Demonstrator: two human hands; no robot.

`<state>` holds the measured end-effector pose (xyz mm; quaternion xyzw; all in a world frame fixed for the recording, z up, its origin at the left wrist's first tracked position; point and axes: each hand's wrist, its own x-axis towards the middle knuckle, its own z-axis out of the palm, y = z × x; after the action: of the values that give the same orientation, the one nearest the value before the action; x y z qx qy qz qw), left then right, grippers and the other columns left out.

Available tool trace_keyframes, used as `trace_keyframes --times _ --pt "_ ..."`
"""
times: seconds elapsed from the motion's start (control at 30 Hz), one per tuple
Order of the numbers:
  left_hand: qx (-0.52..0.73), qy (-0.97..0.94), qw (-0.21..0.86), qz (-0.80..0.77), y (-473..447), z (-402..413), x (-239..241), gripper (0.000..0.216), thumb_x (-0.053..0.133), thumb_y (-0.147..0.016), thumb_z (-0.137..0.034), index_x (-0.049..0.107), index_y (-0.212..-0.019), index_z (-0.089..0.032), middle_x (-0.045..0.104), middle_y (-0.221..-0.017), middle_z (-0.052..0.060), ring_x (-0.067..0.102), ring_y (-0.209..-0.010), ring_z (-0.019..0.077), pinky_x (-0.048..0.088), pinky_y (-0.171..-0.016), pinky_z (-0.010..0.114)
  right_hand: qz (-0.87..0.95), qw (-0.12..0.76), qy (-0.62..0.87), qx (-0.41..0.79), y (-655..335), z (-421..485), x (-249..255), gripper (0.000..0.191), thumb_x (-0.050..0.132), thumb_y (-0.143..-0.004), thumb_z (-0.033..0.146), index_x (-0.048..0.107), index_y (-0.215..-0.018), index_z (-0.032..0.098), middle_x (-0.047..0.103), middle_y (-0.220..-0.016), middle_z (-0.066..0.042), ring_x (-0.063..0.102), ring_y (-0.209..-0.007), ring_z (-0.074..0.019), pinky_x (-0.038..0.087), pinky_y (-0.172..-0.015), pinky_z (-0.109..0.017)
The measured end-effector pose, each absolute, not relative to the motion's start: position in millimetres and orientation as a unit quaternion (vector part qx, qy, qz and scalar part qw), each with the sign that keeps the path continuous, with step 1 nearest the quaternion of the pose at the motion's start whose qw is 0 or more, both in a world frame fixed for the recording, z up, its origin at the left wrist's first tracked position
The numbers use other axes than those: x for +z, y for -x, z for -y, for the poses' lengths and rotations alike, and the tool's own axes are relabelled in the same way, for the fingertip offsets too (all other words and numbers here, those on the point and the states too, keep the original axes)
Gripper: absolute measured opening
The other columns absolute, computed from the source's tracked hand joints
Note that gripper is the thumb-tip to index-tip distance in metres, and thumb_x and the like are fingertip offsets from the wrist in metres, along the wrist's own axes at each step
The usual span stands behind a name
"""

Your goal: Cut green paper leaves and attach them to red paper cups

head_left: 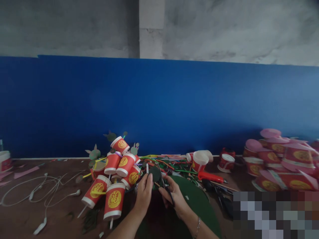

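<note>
– What is held by the left hand?

– A dark green piece is pinched there, the fingers drawn together at its left edge. It is held up over the middle of the tabletop.

– And by the right hand?

– Scissors are gripped, the fingers curled around the black handles. The blades are pointed away, beside the green piece (how wide they are parted cannot be told).

– What is seen under the right hand?

– A large green sheet is spread there, partly covered by the forearm. Behind it, coloured strips are scattered along the blue panel.

– And to the sides?

– On the left, red cups are heaped, with white earphones laid farther out. On the right, a red tool is seen, and pink-topped cups are piled beyond it.
</note>
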<state>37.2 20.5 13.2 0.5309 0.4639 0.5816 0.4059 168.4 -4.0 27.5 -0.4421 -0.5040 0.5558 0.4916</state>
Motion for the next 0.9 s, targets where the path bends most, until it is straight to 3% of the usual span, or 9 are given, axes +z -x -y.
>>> trace_keyframes --times 0.27,0.9 --pt "0.551 -0.583 0.376 -0.464 -37.4 -17.4 23.0 0.034 0.041 -0.085 -0.048 0.054 -0.072 -0.018 0.056 -0.067 0.002 0.055 -0.065 0.0173 0.044 -0.063 0.027 0.518 0.5 0.426 0.548 -167.0 5.2 25.0 0.064 0.069 -0.066 0.049 0.044 -0.115 0.017 0.053 -0.046 0.008 0.045 -0.035 -0.0073 0.033 -0.032 -0.015" --pt "0.557 -0.571 0.412 -0.441 -38.3 -11.9 31.1 0.037 0.047 -0.081 -0.052 0.052 -0.068 -0.018 0.049 -0.06 -0.002 0.046 -0.058 0.0133 0.039 -0.057 0.024 0.514 0.506 0.434 0.539 -167.7 1.2 24.8 0.064 0.071 -0.065 0.049 0.046 -0.112 0.015 0.048 -0.039 0.01 0.038 -0.03 -0.0057 0.032 -0.029 -0.015"
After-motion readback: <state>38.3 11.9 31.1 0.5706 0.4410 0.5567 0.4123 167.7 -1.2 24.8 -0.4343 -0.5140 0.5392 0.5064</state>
